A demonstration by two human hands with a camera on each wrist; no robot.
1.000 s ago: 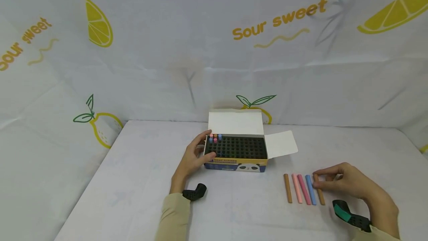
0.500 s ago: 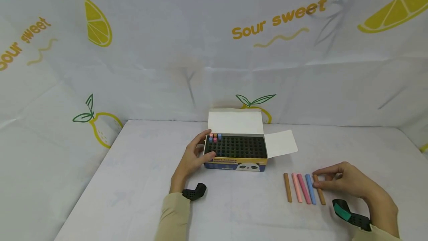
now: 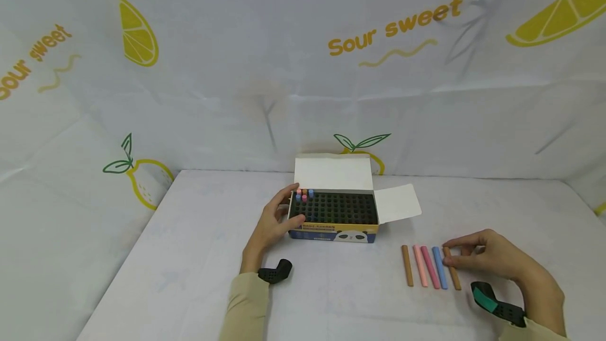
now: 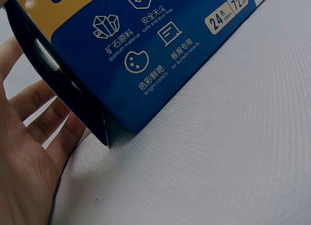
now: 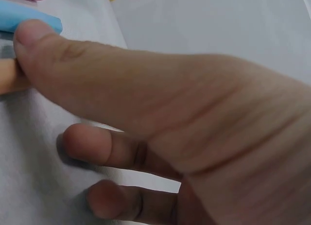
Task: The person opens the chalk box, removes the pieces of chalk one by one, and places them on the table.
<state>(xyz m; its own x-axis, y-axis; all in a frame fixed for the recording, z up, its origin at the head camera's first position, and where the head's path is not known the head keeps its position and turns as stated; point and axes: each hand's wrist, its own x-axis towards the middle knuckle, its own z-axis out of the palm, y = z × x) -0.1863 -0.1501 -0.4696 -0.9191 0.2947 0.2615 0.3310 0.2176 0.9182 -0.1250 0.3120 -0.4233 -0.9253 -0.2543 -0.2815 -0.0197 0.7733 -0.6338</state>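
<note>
My left hand (image 3: 270, 228) grips the left end of a chalk box (image 3: 326, 233), thumb at the front corner and fingers at the back. In the left wrist view the blue box side (image 4: 121, 64) shows printed text. Several chalks (image 3: 304, 193) stand in holes at its back left. On the right, my right hand (image 3: 502, 257) pinches the upper end of an orange-brown chalk (image 3: 455, 278) lying on the table. Beside it lie a blue chalk (image 3: 440, 268), a dark pink chalk (image 3: 430, 268), a light pink chalk (image 3: 420, 267) and another brown chalk (image 3: 407, 266).
The box's white lid (image 3: 333, 172) stands raised at the back, and a white side flap (image 3: 397, 204) sticks out to the right. A white cloth (image 3: 189, 257) covers the table. A printed cloth backdrop (image 3: 246, 41) rises behind.
</note>
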